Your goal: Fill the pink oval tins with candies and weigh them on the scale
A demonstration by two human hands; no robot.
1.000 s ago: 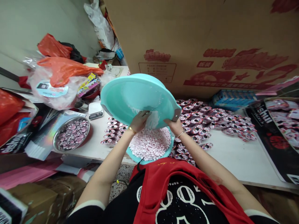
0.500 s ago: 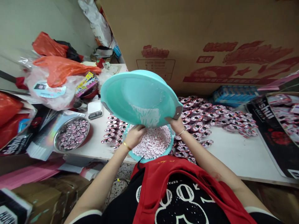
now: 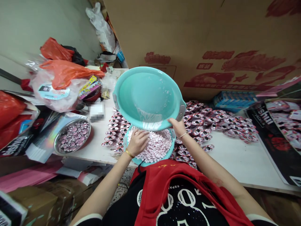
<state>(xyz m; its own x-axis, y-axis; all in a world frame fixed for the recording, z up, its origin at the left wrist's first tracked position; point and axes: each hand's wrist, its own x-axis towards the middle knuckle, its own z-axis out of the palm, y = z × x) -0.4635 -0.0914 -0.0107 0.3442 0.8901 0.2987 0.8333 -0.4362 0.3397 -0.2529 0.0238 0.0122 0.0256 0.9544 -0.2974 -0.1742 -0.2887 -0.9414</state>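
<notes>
A large turquoise basin [image 3: 145, 94] is tilted with its opening toward me, some white powder stuck inside near its lower rim. My right hand [image 3: 177, 126] grips its rim at the grey handle on the right. Below it stands a second turquoise basin [image 3: 173, 138], full of small pale pink and white pieces [image 3: 156, 146] like candies. Over the left side of these pieces lies my left hand [image 3: 139, 142], fingers stretched out and apart from the raised basin. Whether its fingertips touch the pieces is hard to tell.
Rows of small printed packets [image 3: 199, 122] lie on both sides of the basins. To the left are a metal bowl [image 3: 56, 142] of round pink pieces and orange plastic bags [image 3: 68, 70]. A big cardboard box [image 3: 188, 37] rises behind, with a blue box [image 3: 232, 99] before it.
My left hand has come off the raised basin's rim and moved down over the pale pieces. The raised basin has shifted right, its opening turned more toward me.
</notes>
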